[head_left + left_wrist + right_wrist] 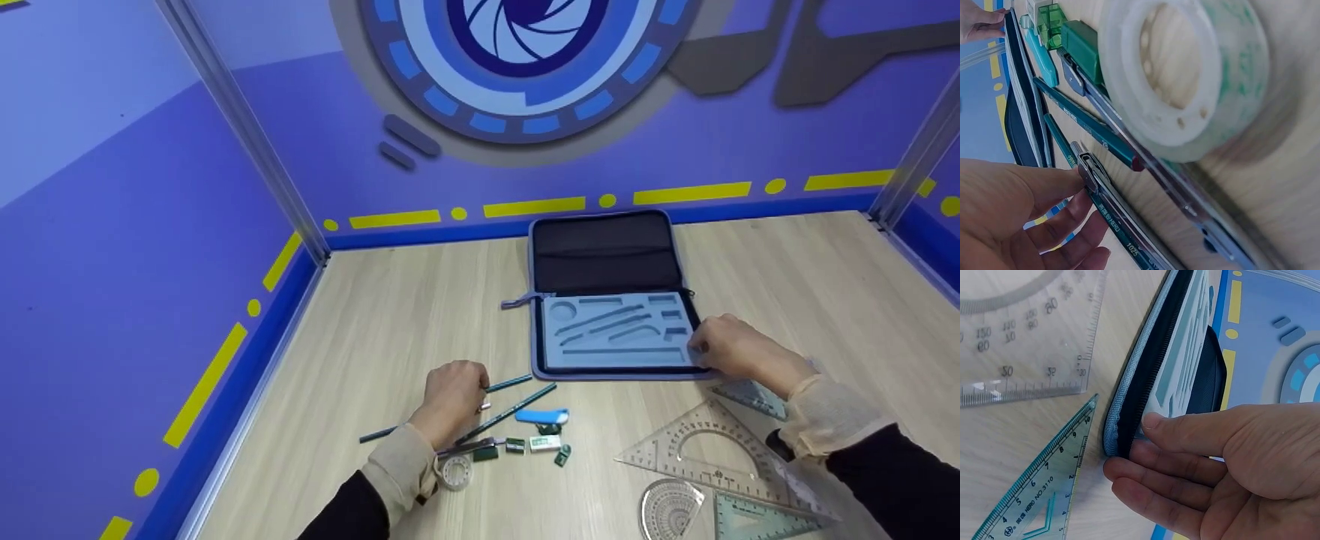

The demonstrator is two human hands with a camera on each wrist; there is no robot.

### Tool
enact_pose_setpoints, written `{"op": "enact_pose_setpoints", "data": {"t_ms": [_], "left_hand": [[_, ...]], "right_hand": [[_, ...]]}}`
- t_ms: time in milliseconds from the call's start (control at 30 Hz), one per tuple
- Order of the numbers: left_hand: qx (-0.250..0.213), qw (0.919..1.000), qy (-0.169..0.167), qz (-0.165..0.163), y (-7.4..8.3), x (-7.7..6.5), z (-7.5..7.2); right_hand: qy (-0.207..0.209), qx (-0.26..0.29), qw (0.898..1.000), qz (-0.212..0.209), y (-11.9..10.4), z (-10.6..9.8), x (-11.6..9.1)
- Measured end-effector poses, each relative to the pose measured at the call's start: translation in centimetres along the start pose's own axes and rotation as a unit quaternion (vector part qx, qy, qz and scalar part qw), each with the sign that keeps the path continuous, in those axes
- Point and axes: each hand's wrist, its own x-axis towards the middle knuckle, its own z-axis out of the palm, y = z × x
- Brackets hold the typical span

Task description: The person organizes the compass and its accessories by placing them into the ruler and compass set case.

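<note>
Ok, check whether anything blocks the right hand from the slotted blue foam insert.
Nothing visible: the right hand has its thumb on the foam insert at the near right corner. The large, clear plastic set square lies nearer the person.

Pale wood-grain table, open zip case, green pencil, tape roll, white eraser, protractor, clear set squares

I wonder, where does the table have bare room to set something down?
Bare table lies between the left wall and the case, and between case and right wall, beyond the right hand. Crowded: pencils and tape roll by the left hand; set squares by the right forearm.
</note>
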Motion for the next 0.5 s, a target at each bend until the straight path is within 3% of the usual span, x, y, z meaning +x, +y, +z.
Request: {"op": "enact_pose_setpoints", "data": {"t_ms": [300, 500], "left_hand": [[0.008, 1.0000, -0.006, -0.001, 0.0, 0.2, -0.4], [0.003, 0.9998, 0.018, -0.002, -0.3, 0.4, -1.1]], "right_hand": [[0.013, 0.009, 1.000, -0.006, 0.1, 0.0, -0.1], [0.027, 0.017, 0.999, -0.010, 0.2, 0.1, -0.1]]}}
